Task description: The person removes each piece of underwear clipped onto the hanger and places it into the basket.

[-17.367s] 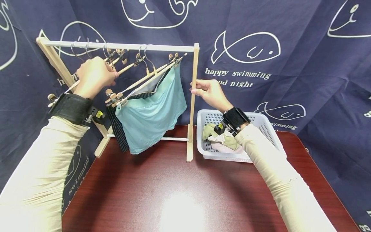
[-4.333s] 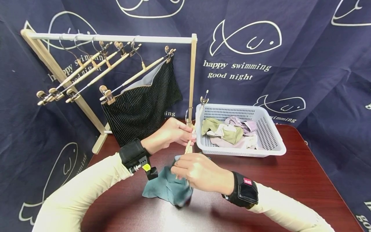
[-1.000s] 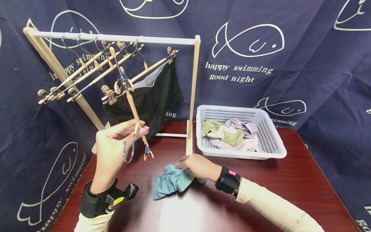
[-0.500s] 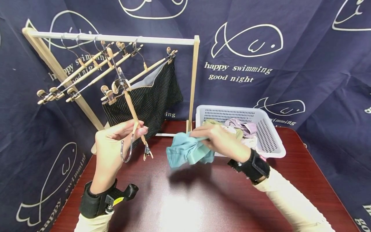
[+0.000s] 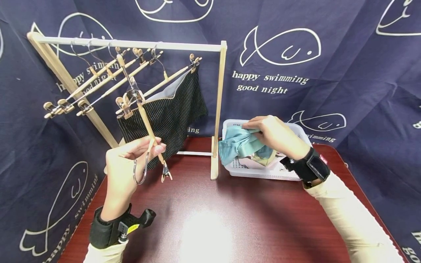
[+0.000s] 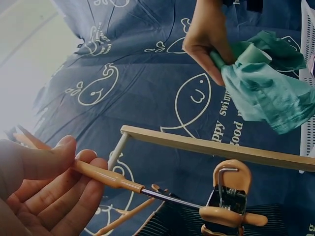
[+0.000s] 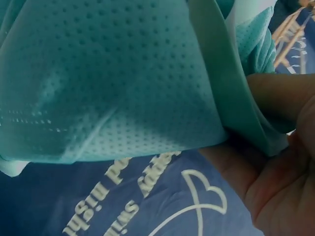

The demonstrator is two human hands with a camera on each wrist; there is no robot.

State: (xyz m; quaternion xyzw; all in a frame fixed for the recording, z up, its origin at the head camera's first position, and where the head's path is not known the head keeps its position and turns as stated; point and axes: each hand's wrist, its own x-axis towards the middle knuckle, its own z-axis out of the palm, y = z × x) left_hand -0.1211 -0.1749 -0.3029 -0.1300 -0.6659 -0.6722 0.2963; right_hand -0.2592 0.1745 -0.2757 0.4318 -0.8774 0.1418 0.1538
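Note:
My left hand (image 5: 126, 164) pinches a wooden clip hanger (image 5: 147, 120) near its middle, its metal hook pointing down in the head view. In the left wrist view one clip (image 6: 229, 196) of that hanger juts out to the right. My right hand (image 5: 276, 135) pinches teal underpants (image 5: 235, 144) by the waistband, over the white plastic basket (image 5: 263, 174). In the right wrist view the dotted teal fabric (image 7: 123, 88) hangs from thumb and fingers. Inside the basket lie an olive garment (image 5: 264, 159) and a pale pink one (image 5: 250, 163), partly hidden by the teal underpants.
A wooden rack (image 5: 218, 109) stands at the back left of the dark red table (image 5: 197, 212). Black striped underpants (image 5: 171, 113) hang there from a clip hanger. Several bare hangers (image 5: 95, 86) hang further left on its white rail (image 5: 131, 44). A navy fish-print curtain (image 5: 279, 84) backs everything.
My right hand has lifted the teal underpants off the table and carried them right and away, over the basket. The left hand stays nearly still with the hanger, which was earlier among both hands.

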